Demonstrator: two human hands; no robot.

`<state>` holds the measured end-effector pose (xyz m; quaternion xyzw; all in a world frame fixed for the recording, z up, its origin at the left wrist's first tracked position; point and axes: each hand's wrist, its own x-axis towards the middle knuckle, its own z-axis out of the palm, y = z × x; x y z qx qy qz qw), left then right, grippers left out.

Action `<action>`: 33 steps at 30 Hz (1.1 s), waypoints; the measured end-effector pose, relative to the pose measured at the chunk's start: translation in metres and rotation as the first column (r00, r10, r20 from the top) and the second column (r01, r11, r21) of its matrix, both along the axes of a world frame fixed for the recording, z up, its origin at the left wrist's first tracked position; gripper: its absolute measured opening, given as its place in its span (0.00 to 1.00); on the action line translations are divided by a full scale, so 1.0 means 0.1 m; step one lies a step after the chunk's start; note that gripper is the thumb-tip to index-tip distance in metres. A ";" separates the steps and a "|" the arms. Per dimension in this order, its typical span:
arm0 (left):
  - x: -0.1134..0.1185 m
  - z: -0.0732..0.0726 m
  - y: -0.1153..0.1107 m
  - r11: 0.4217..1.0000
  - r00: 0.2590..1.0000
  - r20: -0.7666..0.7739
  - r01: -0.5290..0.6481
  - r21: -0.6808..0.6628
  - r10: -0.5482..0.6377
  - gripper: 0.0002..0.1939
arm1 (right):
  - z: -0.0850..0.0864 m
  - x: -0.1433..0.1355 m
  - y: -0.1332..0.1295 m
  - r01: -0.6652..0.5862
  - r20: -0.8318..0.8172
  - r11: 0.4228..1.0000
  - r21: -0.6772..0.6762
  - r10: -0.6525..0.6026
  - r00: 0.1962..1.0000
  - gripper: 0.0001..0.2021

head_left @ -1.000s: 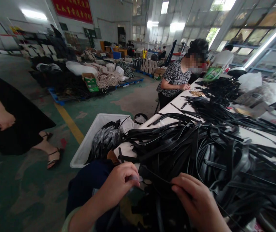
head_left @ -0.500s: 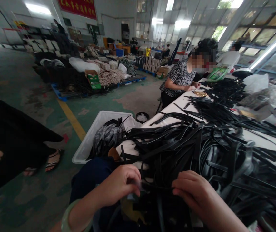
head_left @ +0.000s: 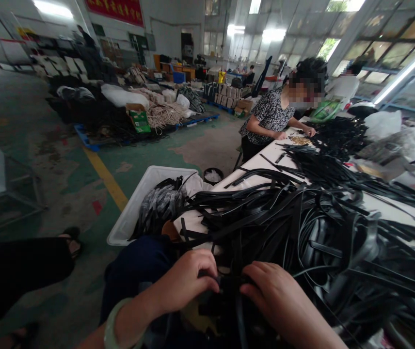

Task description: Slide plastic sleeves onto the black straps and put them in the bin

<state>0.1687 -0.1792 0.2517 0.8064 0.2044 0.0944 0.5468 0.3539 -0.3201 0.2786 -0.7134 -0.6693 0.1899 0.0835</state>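
Observation:
My left hand, with a pale green bangle on its wrist, pinches a dark strip in front of me. Facing it a short way off, my right hand has its fingers closed on the same black strap, which runs between the two hands. Dark material under the hands hides the strap's outline. A large tangle of black straps covers the near part of the white table, just beyond my fingers.
Left of the table stands a white bin with bundled dark straps inside. A co-worker handles small pieces at the table's far side, near gold-coloured parts. Another person's black-clothed leg is at the left. A small black bucket sits behind the bin.
My hands have come closer together, the right one moving left. The person at the left has stepped further out of view, uncovering a frame. The co-worker's hands have moved apart.

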 end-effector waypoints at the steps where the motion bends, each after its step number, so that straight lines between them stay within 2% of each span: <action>1: -0.01 0.00 0.01 1.000 1.000 -0.014 -0.004 0.001 0.004 0.05 | -0.01 0.03 -0.02 0.017 0.008 1.000 -0.011 -0.016 1.000 0.05; 4: 0.00 0.01 -0.01 0.999 0.999 -0.007 0.045 -0.019 -0.046 0.04 | -0.01 0.04 -0.04 -0.009 -0.024 0.999 -0.040 0.008 1.000 0.07; 7: 0.05 0.01 -0.06 0.993 0.994 0.025 0.112 -0.041 -0.111 0.03 | 0.00 0.00 -0.04 -0.057 -0.073 0.996 -0.065 0.052 0.996 0.04; 13: 0.04 -0.01 -0.03 0.999 0.998 -0.066 -0.010 -0.051 0.006 0.05 | 0.06 0.15 -0.10 -0.018 -0.035 0.998 -0.068 0.015 0.999 0.05; 18: 0.12 -0.05 -0.08 0.993 0.999 0.010 0.047 -0.112 -0.046 0.06 | 0.10 0.02 -0.06 -0.070 -0.125 0.995 -0.072 0.061 0.990 0.05; 23: 0.10 -0.09 -0.03 0.993 0.998 -0.038 -0.047 -0.110 0.043 0.05 | 0.08 0.08 -0.10 0.027 -0.133 0.995 -0.095 -0.040 0.990 0.05; 28: 0.15 -0.08 -0.07 0.983 1.000 -0.014 -0.015 -0.185 0.013 0.05 | 0.03 0.03 -0.09 0.009 -0.168 0.995 -0.098 -0.026 0.985 0.05; 33: 0.15 -0.06 -0.07 0.979 0.995 -0.054 -0.093 -0.183 0.084 0.04 | 0.07 0.07 -0.13 0.091 -0.177 0.991 -0.094 -0.106 0.978 0.05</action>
